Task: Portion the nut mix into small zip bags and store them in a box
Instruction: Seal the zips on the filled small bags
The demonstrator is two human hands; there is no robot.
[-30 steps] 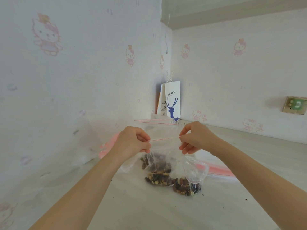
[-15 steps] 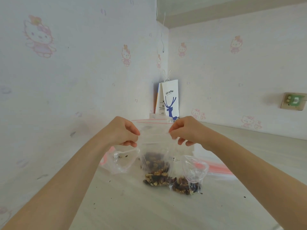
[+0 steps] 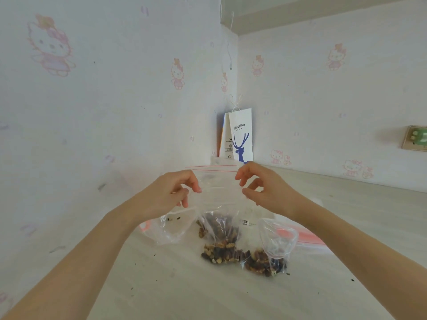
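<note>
– Between the hands, clear zip bag (image 3: 219, 197) edges nearly vanish, can't tell if right hand (image 3: 265, 190) actually grips it.
– Yeah, left hand (image 3: 171, 195) pinches its top corner tho, nut mix (image 3: 221, 229) inside, just below both.

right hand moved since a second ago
Yes, slightly left: the right hand was beside the paper coffee bag's lower right corner; now its fingertips sit below the bag.

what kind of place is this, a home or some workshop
Most likely a room in a home, perhaps a child's. Pink cartoon-cat wallpaper covers both walls, a coffee-shop paper bag stands in the corner, and a switch or socket plate is fixed to the right wall.
</note>
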